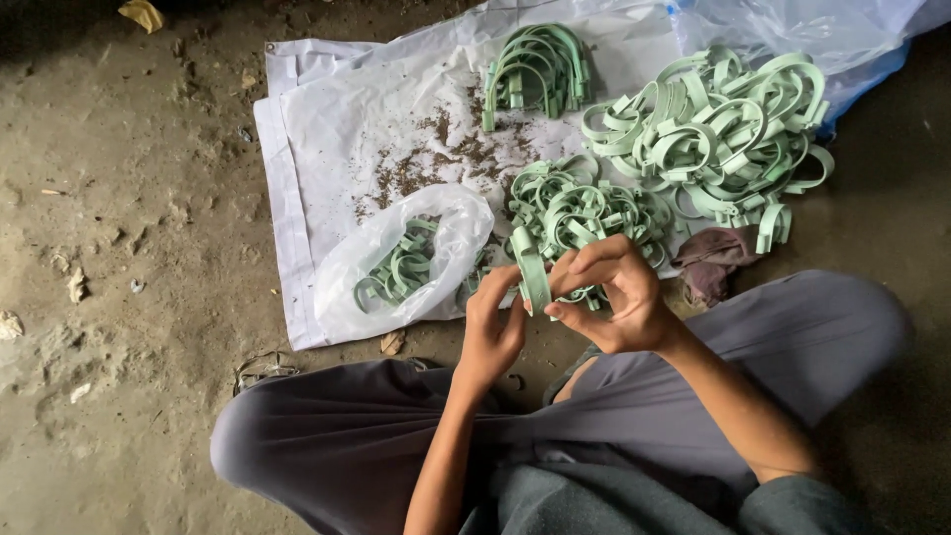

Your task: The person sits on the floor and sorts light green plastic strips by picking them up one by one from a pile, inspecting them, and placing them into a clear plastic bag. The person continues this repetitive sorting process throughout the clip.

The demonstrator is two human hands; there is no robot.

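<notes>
Pale green plastic, a curved strap clip (533, 279), sits pinched between my two hands just above my crossed legs in grey trousers (396, 436). My left hand (492, 327) grips its near end from the left; my right hand (609, 297) is curled around it from the right, fingertips pressing its side, and is a touch farther out. The clip's long axis runs near to far, standing almost upright, its band flat and smooth. Just beyond my hands lies a tangled heap of the same clips (584, 213), and left of it a clear plastic bag (406, 263) holding a few. Farther right spreads a bigger pile (718, 134); farthest, a neat nested stack (535, 69), all on a white plastic sheet (327, 129).
</notes>
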